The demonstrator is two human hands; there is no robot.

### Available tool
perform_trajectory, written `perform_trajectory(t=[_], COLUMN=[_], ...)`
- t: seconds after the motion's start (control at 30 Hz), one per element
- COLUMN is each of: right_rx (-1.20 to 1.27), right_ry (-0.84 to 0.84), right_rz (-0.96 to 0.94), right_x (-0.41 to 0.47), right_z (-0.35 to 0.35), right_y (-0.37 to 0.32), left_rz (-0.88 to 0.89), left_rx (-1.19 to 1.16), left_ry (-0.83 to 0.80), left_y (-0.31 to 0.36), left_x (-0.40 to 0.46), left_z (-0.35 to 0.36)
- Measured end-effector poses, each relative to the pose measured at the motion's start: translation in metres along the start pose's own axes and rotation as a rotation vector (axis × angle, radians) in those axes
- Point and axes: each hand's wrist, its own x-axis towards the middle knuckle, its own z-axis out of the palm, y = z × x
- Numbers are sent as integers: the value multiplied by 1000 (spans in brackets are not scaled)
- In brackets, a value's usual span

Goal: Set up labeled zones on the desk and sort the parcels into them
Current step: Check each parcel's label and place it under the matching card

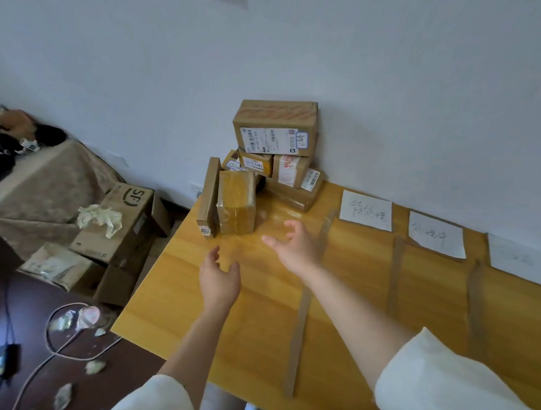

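Observation:
A pile of brown cardboard parcels stands at the desk's (259, 311) far left corner against the wall. The largest parcel (275, 126) tops the stack. A tape-wrapped parcel (236, 201) and a thin flat one (209, 196) stand on edge at the front. Three handwritten paper labels (366, 210) (435, 234) (518, 259) lie along the back edge, and brown tape strips (298, 328) (395, 276) (474, 307) divide the desk into zones. My left hand (219, 278) and my right hand (298, 245) hover open above the desk, just short of the front parcels, holding nothing.
Left of the desk, on the floor, sit open SF cardboard boxes (121, 221) with crumpled plastic on top. A cloth-covered table (39, 190) stands further left. Cables (58, 347) and scraps lie on a dark surface at the lower left. The white wall backs the desk.

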Motion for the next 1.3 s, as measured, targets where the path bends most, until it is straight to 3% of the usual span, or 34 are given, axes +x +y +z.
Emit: perform_trajectory(t=[0.4,0.77,0.87,1.07,1.3], right_rx=[-267,-296,-201,230,528], right_ry=[85,104,73,-2,-43], right_rz=[-105,-8,-4,62,158], right_x=[64,89,87,67,36], right_z=[64,85,73,31,-7], right_y=[-89,-93,-85,-53,-7], left_rz=[239,231,225,204,300], left_rx=[261,301,268,176,104], left_ry=[-3,-50,-51,-43,53], left_y=[16,16,15,14,12], left_x=[72,96,94,81,45], left_z=[-30,-23,-23,-25,-23])
